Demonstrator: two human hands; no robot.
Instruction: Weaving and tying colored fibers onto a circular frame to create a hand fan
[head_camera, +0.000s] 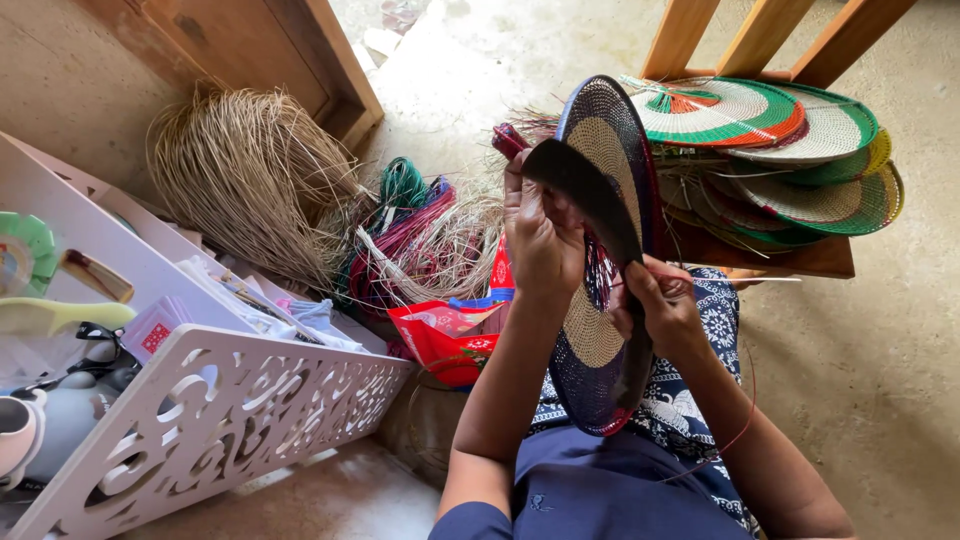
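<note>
A round woven fan (603, 340), dark purple with a cream band, stands on edge over my lap. My left hand (540, 235) grips its upper part from the left side. A dark flat strip (590, 195) curves along the fan's face toward my right hand (662, 305), which pinches the strip and the fan's edge lower down. A thin red thread (745, 420) loops from that hand past my forearm. Loose purple fibre ends hang between my two hands.
A stack of finished woven fans (790, 150) in green, orange and cream lies on a wooden chair seat (800, 258). Bundles of natural straw (250, 180) and dyed fibres (400, 230) lie on the floor. A red bag (440, 335) and a white carved shelf (220, 410) stand at left.
</note>
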